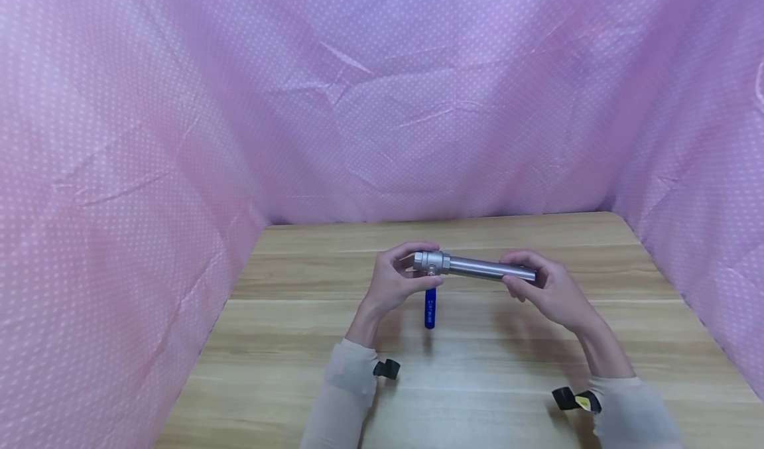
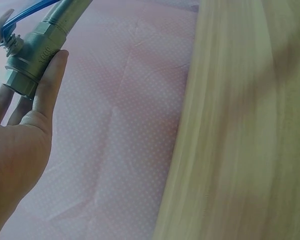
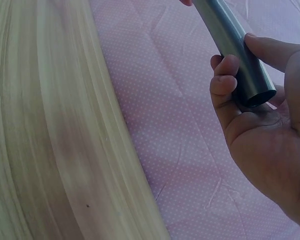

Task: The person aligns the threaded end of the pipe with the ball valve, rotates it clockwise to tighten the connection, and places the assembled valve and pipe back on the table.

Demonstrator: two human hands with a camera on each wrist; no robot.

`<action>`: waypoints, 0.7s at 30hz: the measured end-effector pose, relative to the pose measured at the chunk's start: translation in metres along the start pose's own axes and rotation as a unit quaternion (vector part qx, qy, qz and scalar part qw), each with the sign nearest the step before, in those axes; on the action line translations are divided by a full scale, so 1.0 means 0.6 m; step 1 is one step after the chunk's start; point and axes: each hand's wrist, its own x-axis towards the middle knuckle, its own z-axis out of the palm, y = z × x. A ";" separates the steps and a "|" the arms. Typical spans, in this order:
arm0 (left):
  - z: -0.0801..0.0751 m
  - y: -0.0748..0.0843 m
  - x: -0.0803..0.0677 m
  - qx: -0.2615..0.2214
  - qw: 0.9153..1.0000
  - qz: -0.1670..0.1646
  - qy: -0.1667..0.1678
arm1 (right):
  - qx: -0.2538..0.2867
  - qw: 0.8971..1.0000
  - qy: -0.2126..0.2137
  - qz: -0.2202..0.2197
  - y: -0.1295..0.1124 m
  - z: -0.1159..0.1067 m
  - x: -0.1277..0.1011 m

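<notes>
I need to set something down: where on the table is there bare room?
Bare table lies left of the left sleeve, right of the right sleeve, and behind the pipe toward the pink cloth. Above mid-table it is crowded: the left hand holds the valve, the right hand the pipe.

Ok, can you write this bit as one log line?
left hand: holds valve | right hand: holds pipe | pipe: joined to valve | blue handle: sticks out from valve | table: underneath
</notes>
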 end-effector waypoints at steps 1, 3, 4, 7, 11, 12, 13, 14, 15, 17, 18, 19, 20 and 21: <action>0.000 -0.002 0.000 0.001 1.000 -0.002 -0.001 | -0.002 1.000 -0.001 0.004 0.001 0.000 0.000; 0.000 -0.006 0.001 0.004 1.000 -0.009 -0.002 | -0.006 1.000 -0.003 0.010 0.003 0.000 0.000; 0.000 -0.008 0.001 0.006 1.000 -0.013 -0.003 | -0.007 1.000 -0.004 0.013 0.004 0.000 0.000; 0.000 -0.015 0.002 0.011 1.000 -0.025 -0.005 | -0.014 1.000 -0.008 0.018 0.008 -0.001 0.000; 0.001 -0.027 0.005 0.009 0.999 -0.042 -0.006 | -0.026 0.999 -0.015 0.026 0.015 0.000 -0.002; 0.001 -0.029 0.005 0.008 0.999 -0.046 -0.006 | -0.028 0.999 -0.017 0.026 0.017 0.001 -0.003; 0.001 -0.032 0.006 0.007 0.999 -0.050 -0.005 | -0.030 0.999 -0.020 0.025 0.019 0.001 -0.003; 0.001 -0.034 0.006 0.006 0.999 -0.053 -0.005 | -0.030 0.999 -0.023 0.024 0.020 0.001 -0.003; 0.001 -0.036 0.006 0.007 0.998 -0.056 -0.005 | -0.031 0.999 -0.026 0.021 0.022 0.001 -0.003; 0.001 -0.038 0.006 0.010 0.998 -0.057 -0.004 | -0.031 0.999 -0.030 0.018 0.023 0.001 -0.003; 0.001 -0.039 0.005 0.011 0.998 -0.056 -0.004 | -0.030 0.999 -0.031 0.018 0.023 0.001 -0.002; 0.001 -0.040 0.005 0.011 0.998 -0.054 -0.003 | -0.031 0.999 -0.031 0.018 0.023 0.001 -0.002; 0.001 -0.040 0.005 0.012 0.998 -0.053 -0.004 | -0.032 0.999 -0.031 0.020 0.022 0.001 -0.003; 0.001 -0.040 0.004 0.012 0.999 -0.053 -0.004 | -0.034 0.999 -0.029 0.023 0.021 0.000 -0.003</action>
